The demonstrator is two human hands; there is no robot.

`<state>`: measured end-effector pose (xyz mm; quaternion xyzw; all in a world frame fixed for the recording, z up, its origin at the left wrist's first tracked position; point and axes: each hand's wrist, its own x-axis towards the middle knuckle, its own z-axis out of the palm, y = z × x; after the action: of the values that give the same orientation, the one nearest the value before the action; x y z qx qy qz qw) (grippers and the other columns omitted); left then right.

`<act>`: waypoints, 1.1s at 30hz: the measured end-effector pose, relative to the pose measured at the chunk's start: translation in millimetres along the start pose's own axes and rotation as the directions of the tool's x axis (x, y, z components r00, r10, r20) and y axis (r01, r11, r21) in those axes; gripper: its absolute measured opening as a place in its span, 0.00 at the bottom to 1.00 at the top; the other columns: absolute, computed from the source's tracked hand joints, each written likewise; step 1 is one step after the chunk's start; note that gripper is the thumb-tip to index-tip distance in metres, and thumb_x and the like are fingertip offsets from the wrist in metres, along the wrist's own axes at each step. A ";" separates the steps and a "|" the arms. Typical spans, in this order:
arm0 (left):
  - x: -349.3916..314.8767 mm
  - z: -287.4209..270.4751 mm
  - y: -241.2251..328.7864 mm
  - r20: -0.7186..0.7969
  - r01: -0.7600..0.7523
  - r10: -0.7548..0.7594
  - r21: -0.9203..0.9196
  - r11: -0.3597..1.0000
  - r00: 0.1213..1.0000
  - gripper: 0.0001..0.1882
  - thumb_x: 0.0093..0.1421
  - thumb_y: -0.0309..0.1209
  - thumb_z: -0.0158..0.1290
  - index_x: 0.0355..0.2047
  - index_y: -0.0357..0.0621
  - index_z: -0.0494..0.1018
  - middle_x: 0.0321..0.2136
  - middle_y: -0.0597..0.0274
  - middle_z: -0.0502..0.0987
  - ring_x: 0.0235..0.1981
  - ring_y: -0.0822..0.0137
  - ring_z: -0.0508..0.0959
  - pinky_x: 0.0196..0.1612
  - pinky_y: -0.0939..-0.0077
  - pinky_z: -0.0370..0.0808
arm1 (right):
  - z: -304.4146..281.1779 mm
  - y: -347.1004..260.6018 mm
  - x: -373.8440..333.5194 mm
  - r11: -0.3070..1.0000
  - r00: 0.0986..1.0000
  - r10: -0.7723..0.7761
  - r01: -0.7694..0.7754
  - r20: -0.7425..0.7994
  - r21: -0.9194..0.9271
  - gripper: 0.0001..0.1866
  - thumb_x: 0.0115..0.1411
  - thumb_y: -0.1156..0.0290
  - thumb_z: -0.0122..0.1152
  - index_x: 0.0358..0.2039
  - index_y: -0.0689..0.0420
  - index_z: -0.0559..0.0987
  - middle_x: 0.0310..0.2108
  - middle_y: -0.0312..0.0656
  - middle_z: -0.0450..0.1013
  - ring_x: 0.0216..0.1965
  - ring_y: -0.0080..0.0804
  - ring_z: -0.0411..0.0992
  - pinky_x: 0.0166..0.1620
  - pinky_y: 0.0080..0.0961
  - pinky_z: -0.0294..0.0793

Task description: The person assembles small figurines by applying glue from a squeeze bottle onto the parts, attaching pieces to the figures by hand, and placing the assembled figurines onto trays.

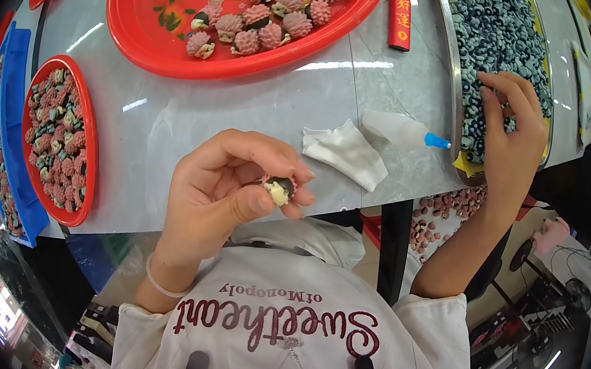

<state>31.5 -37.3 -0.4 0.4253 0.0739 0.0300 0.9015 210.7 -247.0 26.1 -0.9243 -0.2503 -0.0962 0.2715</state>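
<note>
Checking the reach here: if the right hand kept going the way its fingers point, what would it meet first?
The right hand already has its fingertips at the tray of small blue-grey pieces; those come first, though depth is unclear.

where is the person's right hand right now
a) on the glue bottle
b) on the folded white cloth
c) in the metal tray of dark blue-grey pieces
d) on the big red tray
c, the right hand reaches into the metal tray with its fingertips on the dark blue-grey pieces, apart from the glue bottle and the white cloth.
</note>
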 end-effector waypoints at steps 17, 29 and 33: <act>-2.0 -3.1 2.0 0.015 0.010 -0.009 -0.063 0.998 1.000 0.12 0.51 0.25 0.51 0.34 0.32 0.65 0.33 0.46 0.69 0.31 0.65 0.75 0.32 0.78 0.75 | -25.2 -21.9 -47.2 0.030 0.949 -0.105 -0.294 0.296 0.955 0.07 0.48 0.78 0.51 0.28 0.59 0.64 0.30 0.48 0.63 0.30 0.26 0.61 0.30 0.16 0.61; -4.0 -7.6 0.3 0.043 0.060 -0.052 -0.186 0.981 0.998 0.11 0.49 0.24 0.54 0.34 0.37 0.68 0.33 0.64 0.71 0.34 0.75 0.70 0.39 0.83 0.69 | 21.7 -81.6 -82.1 0.005 0.663 -0.275 -0.723 0.696 0.691 0.07 0.50 0.77 0.46 0.27 0.67 0.71 0.29 0.53 0.66 0.21 0.25 0.66 0.40 0.22 0.66; -4.0 -6.7 -0.3 0.037 0.049 -0.043 -0.178 0.983 0.998 0.11 0.49 0.25 0.54 0.34 0.38 0.68 0.33 0.64 0.71 0.34 0.75 0.69 0.39 0.83 0.69 | 24.1 -80.8 -75.9 0.181 0.731 -0.301 -0.587 0.613 0.789 0.07 0.50 0.78 0.45 0.28 0.67 0.70 0.28 0.51 0.66 0.26 0.27 0.64 0.39 0.23 0.66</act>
<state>26.5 -32.8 -4.5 0.3412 0.0658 0.0085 0.9376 105.1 -206.1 18.9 -0.5202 -0.2305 0.4458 0.6911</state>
